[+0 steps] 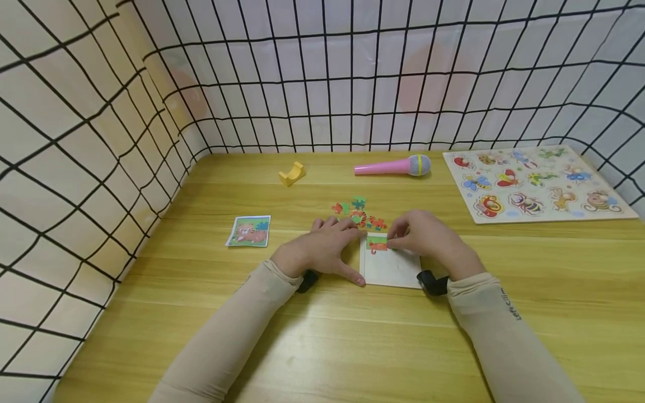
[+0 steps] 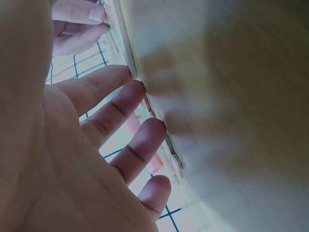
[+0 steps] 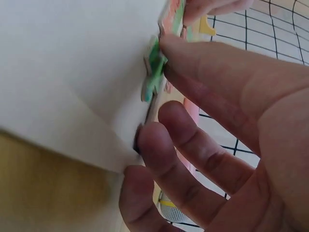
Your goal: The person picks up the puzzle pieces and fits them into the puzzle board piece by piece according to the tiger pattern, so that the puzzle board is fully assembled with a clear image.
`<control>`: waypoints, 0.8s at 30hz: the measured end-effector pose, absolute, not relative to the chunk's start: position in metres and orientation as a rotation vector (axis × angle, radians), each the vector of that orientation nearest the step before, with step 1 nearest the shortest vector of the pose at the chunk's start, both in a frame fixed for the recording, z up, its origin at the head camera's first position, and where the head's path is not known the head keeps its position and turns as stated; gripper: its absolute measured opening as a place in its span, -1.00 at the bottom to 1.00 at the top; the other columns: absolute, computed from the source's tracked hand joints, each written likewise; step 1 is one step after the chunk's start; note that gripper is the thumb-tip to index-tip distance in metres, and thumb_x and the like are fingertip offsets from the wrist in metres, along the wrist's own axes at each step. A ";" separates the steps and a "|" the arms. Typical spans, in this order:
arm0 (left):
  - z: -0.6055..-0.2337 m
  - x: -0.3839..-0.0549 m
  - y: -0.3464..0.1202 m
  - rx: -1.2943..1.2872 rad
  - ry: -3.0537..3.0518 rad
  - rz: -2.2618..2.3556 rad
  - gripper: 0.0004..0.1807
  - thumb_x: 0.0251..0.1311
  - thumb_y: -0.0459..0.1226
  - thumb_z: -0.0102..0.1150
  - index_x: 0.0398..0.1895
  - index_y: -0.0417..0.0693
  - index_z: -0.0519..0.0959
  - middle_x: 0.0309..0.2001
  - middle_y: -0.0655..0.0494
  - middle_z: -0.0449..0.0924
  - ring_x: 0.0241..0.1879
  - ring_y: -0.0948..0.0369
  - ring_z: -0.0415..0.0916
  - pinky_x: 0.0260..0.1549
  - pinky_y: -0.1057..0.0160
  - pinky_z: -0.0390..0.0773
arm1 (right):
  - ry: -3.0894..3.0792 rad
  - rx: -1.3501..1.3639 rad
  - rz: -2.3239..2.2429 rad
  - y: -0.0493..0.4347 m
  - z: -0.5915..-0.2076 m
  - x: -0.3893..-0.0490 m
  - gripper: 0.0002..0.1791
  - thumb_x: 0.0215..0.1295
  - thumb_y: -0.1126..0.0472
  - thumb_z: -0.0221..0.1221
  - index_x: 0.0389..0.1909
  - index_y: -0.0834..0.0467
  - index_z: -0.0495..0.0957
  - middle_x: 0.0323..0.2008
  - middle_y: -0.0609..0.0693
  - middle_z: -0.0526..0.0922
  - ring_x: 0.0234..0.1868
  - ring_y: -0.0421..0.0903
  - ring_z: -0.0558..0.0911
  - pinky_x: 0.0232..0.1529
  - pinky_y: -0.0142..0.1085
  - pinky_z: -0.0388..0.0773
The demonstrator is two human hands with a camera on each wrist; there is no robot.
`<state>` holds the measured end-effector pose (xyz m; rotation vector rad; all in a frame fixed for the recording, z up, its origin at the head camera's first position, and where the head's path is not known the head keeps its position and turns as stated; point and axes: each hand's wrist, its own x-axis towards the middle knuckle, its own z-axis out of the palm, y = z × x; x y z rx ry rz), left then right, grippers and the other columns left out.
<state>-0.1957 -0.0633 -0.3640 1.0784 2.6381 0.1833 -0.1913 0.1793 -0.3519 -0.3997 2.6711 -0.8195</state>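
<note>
A white puzzle board point(image 1: 393, 272) lies flat on the table between the two hands. Joined pieces in green and orange point(image 1: 376, 243) sit at its upper left. My left hand point(image 1: 327, 246) rests at the board's left side, thumb and fingers spread along the edge. Over the upper part of the board, my right hand point(image 1: 428, 240) pinches a green puzzle piece point(image 3: 153, 72) between thumb and index finger; in the head view the fingers mostly hide it. Just beyond the board lie several loose puzzle pieces point(image 1: 359, 217), orange and green.
A tiger picture card point(image 1: 251, 232) lies to the left on the wooden table point(image 1: 312, 347). Farther back are a yellow curved block point(image 1: 292, 174) and a pink toy microphone point(image 1: 388, 167). An insect puzzle board point(image 1: 541, 184) occupies the back right. Black netting point(image 1: 327, 84) borders the table.
</note>
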 end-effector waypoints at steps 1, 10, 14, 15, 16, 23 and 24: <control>-0.364 -0.196 -0.063 1.080 2.638 0.181 0.14 -0.12 0.51 0.25 0.52 0.19 0.28 0.32 0.21 0.25 0.17 0.13 0.18 0.12 0.01 0.12 | 2.666 -0.402 -0.837 0.180 -0.351 -0.191 -0.87 0.29 0.14 0.37 -0.24 0.12 0.74 -0.31 -0.01 0.65 -0.24 -0.02 0.53 -0.20 -0.15 0.46; -0.364 -0.196 -0.064 1.090 2.640 0.180 0.15 -0.13 0.51 0.25 0.52 0.17 0.28 0.34 0.18 0.25 0.21 0.10 0.17 0.15 -0.02 0.12 | 2.721 -0.326 -0.923 0.208 -0.339 -0.195 -0.43 0.18 0.07 0.45 0.15 0.25 0.59 -0.10 0.14 0.58 -0.09 0.09 0.56 -0.24 -0.19 0.49; -0.363 -0.195 -0.064 1.095 2.645 0.171 0.14 -0.12 0.50 0.25 0.52 0.17 0.28 0.34 0.17 0.25 0.22 0.10 0.17 0.14 -0.02 0.12 | 2.740 -0.287 -0.919 0.221 -0.335 -0.196 -0.35 0.15 0.01 0.47 0.20 0.21 0.55 -0.02 0.17 0.56 -0.05 0.10 0.55 -0.24 -0.19 0.47; -0.363 -0.195 -0.064 1.095 2.645 0.171 0.14 -0.12 0.50 0.25 0.52 0.17 0.28 0.34 0.17 0.25 0.22 0.10 0.17 0.15 -0.02 0.12 | 2.740 -0.284 -0.923 0.224 -0.335 -0.195 -0.34 0.14 0.01 0.47 0.21 0.21 0.54 0.00 0.18 0.55 -0.05 0.11 0.55 -0.25 -0.18 0.48; -0.363 -0.195 -0.064 1.094 2.643 0.172 0.14 -0.12 0.50 0.25 0.52 0.17 0.28 0.34 0.17 0.25 0.22 0.10 0.17 0.15 -0.02 0.12 | 2.739 -0.282 -0.928 0.227 -0.334 -0.195 -0.34 0.14 0.01 0.47 0.22 0.21 0.54 0.01 0.19 0.54 -0.05 0.11 0.55 -0.25 -0.18 0.48; -0.363 -0.195 -0.064 1.087 2.634 0.182 0.16 -0.13 0.51 0.25 0.53 0.17 0.27 0.35 0.16 0.24 0.23 0.08 0.15 0.17 -0.04 0.11 | 2.739 -0.269 -0.960 0.238 -0.336 -0.196 -0.37 0.21 0.09 0.43 0.24 0.23 0.50 0.08 0.26 0.51 -0.02 0.13 0.56 -0.28 -0.20 0.53; -0.364 -0.195 -0.064 1.087 2.634 0.182 0.16 -0.13 0.51 0.25 0.53 0.17 0.27 0.36 0.16 0.24 0.23 0.08 0.15 0.17 -0.04 0.11 | 2.743 -0.271 -0.956 0.239 -0.337 -0.197 -0.38 0.22 0.09 0.42 0.25 0.24 0.49 0.08 0.26 0.51 -0.03 0.13 0.57 -0.28 -0.20 0.52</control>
